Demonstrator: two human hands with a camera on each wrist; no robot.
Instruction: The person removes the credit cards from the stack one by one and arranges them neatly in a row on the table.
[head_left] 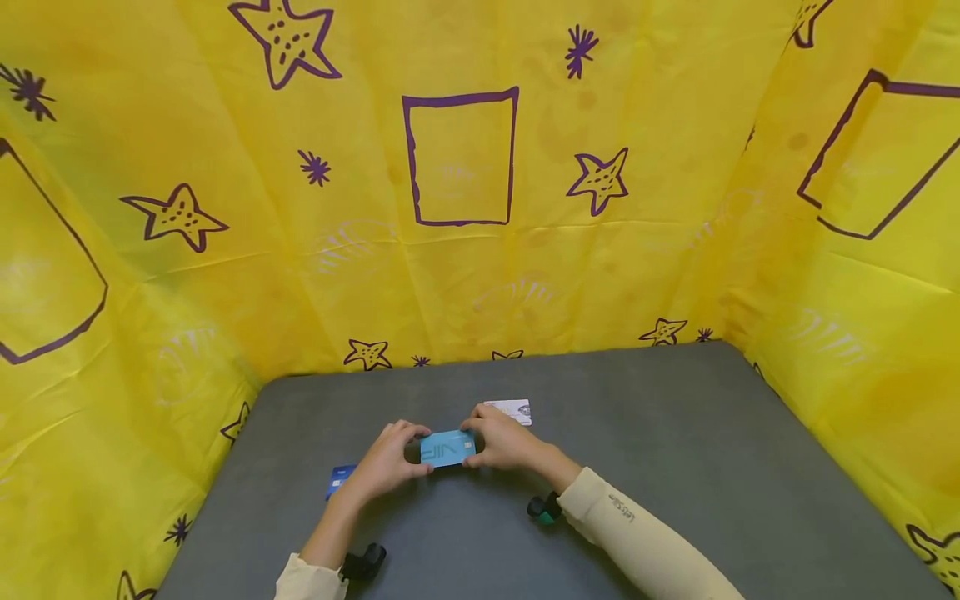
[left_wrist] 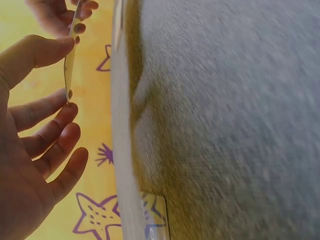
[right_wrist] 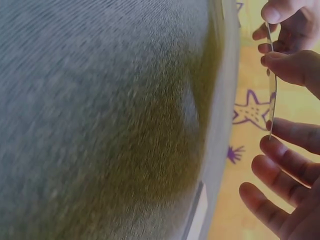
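A light blue bank card [head_left: 447, 448] with a chip and large lettering is held up above the grey table, between both hands. My left hand [head_left: 388, 460] pinches its left end between thumb and fingers, and my right hand [head_left: 504, 440] pinches the right end the same way. Both wrist views show the card [left_wrist: 70, 67] [right_wrist: 272, 82] edge-on. Behind my right hand lies a white card [head_left: 516, 411], partly covered by the fingers. Beside my left wrist a dark blue card [head_left: 340, 479] lies on the table, partly hidden.
The grey table [head_left: 675, 467] stretches out around the hands. Yellow cloth [head_left: 465, 292] with purple starfish drawings walls off its back and sides. Black wrist devices [head_left: 365, 562] sit below both wrists.
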